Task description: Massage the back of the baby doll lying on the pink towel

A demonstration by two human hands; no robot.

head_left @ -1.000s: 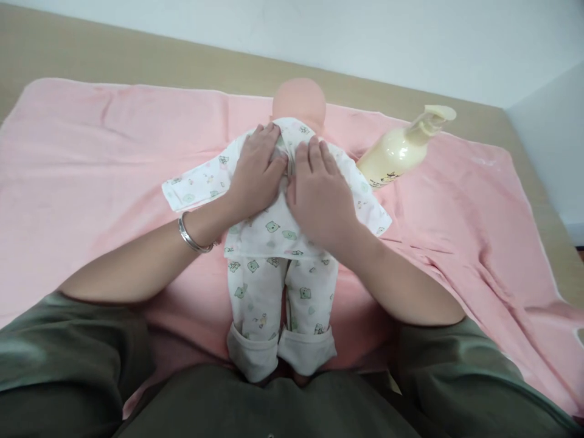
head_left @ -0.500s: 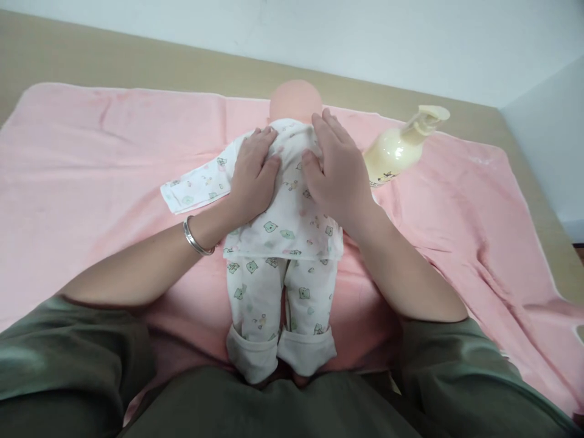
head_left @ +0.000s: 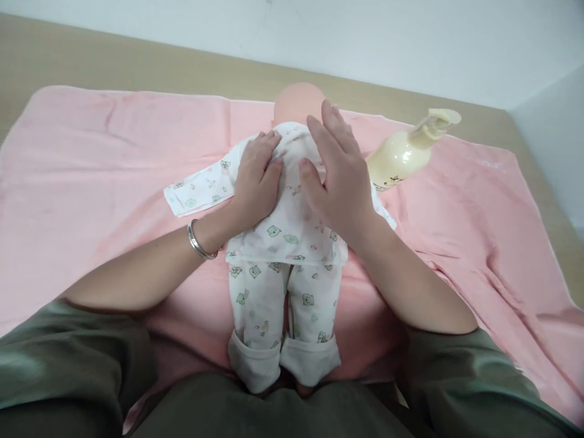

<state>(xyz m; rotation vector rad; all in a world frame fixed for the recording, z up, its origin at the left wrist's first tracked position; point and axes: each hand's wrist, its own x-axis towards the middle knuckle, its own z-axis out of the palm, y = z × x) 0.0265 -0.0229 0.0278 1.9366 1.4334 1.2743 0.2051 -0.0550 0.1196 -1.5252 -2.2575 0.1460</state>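
A baby doll [head_left: 298, 104] lies on the pink blanket [head_left: 114, 140], its smooth head pointing away from me. It wears a white printed top [head_left: 285, 234] and matching trousers [head_left: 260, 298] with turned-up cuffs. My left hand [head_left: 258, 179] rests on the left side of the top, fingers spread and holding nothing. Over the right side of the top is my right hand [head_left: 340, 173], its fingers apart and slightly raised, with nothing held. The doll's feet are mostly hidden by the cuffs.
A pump bottle [head_left: 401, 155] of pale yellow liquid is on the blanket to the right of my right hand. Beyond the blanket runs a wooden surface [head_left: 182, 67] up to a white wall [head_left: 365, 42].
My right hand has lifted a little off the top, its fingers more raised. My left hand stays in place on the doll. The whole view has shifted slightly.
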